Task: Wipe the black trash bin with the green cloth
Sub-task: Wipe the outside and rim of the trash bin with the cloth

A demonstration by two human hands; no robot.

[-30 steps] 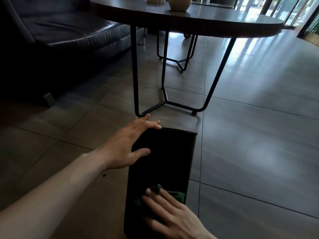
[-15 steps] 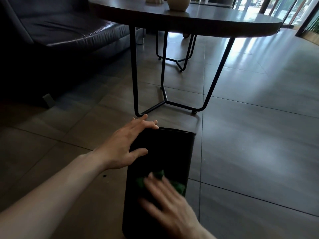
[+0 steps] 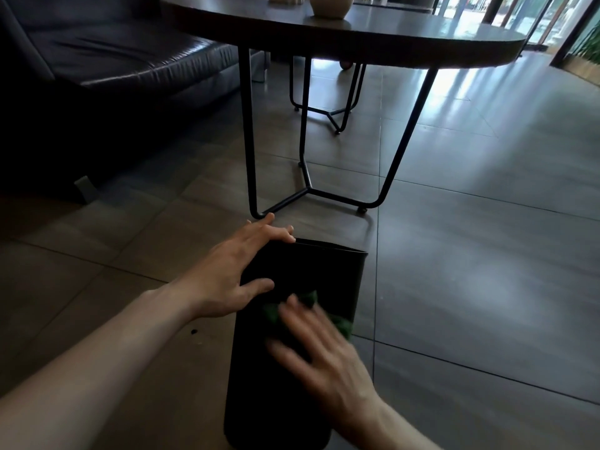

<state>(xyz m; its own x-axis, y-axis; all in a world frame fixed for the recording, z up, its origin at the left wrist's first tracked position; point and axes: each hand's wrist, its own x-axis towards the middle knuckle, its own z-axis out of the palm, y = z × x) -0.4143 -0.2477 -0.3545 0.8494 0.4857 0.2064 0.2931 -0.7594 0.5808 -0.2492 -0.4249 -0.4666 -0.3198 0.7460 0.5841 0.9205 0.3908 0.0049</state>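
Observation:
The black trash bin (image 3: 328, 271) lies tilted on the tiled floor, its far rim pointing at the table. My left hand (image 3: 232, 274) grips the bin's left side near that rim, fingers over the edge and thumb on the upper face. My right hand (image 3: 319, 349), blurred by motion, presses the green cloth (image 3: 306, 298) flat against the bin's upper face. Only the cloth's edges show past my fingers.
A round dark table (image 3: 357, 43) on thin black metal legs (image 3: 250, 134) stands just beyond the bin, with a pale pot (image 3: 331, 4) on top. A dark leather sofa (image 3: 123, 63) is at the left. Grey floor tiles (image 3: 487, 254) stretch to the right.
My right hand has slid the green cloth up the bin's face toward the far rim. My left hand has kept its hold on the bin's side.

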